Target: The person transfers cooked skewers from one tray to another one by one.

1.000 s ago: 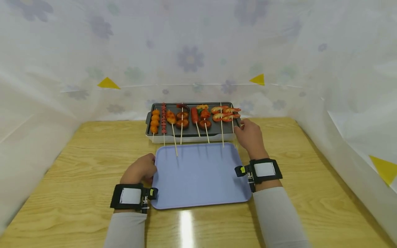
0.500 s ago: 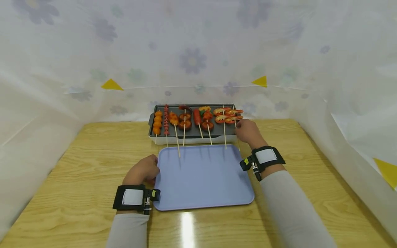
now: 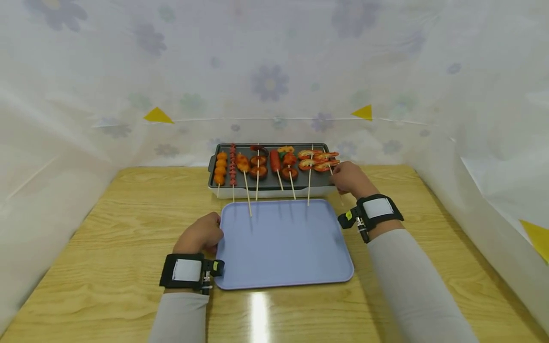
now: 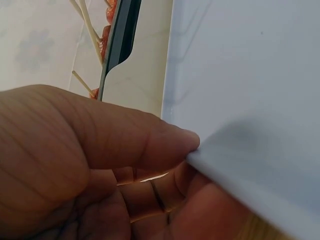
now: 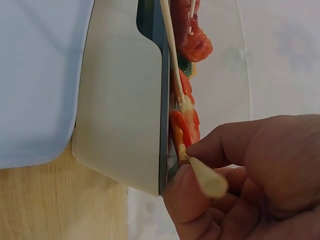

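Observation:
My left hand (image 3: 199, 233) pinches the left edge of a pale blue tray (image 3: 283, 243) between thumb and fingers, as the left wrist view shows. At the right end of a grill (image 3: 274, 194) with a dark plate, my right hand (image 3: 352, 179) holds the stick of the rightmost shrimp skewer (image 3: 327, 166). In the right wrist view, thumb and fingertip grip that skewer's stick (image 5: 207, 179) close to the shrimp, its blunt end toward the camera. Another shrimp skewer (image 3: 306, 165) lies just left of it. The shrimp remain over the grill plate.
Several other skewers lie across the grill, among them orange balls (image 3: 220, 169), small red pieces (image 3: 232, 166), a sausage (image 3: 275, 161) and round brown slices (image 3: 258, 172). Their sticks overhang its front toward the tray. A floral sheet (image 3: 270, 62) rises behind the wooden table (image 3: 128, 228).
My right hand has shifted right, and the held skewer's stick now slants with its lower end farther right. The left hand stays at the tray's edge. The head view has shifted slightly.

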### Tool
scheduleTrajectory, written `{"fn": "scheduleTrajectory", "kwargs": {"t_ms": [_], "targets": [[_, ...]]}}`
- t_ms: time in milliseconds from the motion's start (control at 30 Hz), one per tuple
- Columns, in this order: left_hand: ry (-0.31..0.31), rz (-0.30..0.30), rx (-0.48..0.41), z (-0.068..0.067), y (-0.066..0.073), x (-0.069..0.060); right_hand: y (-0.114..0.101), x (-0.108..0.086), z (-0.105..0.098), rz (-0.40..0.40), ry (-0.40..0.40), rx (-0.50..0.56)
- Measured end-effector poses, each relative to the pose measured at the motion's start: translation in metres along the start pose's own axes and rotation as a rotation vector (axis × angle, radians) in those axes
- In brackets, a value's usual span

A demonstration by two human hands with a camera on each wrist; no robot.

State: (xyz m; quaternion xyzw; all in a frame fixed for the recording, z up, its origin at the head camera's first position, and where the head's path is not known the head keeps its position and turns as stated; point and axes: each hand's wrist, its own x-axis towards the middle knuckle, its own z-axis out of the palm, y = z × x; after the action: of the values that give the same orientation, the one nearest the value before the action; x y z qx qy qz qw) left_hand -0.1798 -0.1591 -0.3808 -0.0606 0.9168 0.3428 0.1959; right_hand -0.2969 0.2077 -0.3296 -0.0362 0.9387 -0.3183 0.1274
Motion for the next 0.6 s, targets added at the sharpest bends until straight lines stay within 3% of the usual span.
{"fn": "scheduleTrajectory", "kwargs": {"t_ms": [300, 600], "targets": [[0.003, -0.014, -0.004, 0.001, 0.001, 0.002, 0.002, -0.001, -0.004, -0.001, -0.054, -0.007], [-0.006, -0.032, 0.001, 0.001, 0.002, 0.003, 0.01, -0.004, 0.0, 0.005, -0.015, -0.041]]}}
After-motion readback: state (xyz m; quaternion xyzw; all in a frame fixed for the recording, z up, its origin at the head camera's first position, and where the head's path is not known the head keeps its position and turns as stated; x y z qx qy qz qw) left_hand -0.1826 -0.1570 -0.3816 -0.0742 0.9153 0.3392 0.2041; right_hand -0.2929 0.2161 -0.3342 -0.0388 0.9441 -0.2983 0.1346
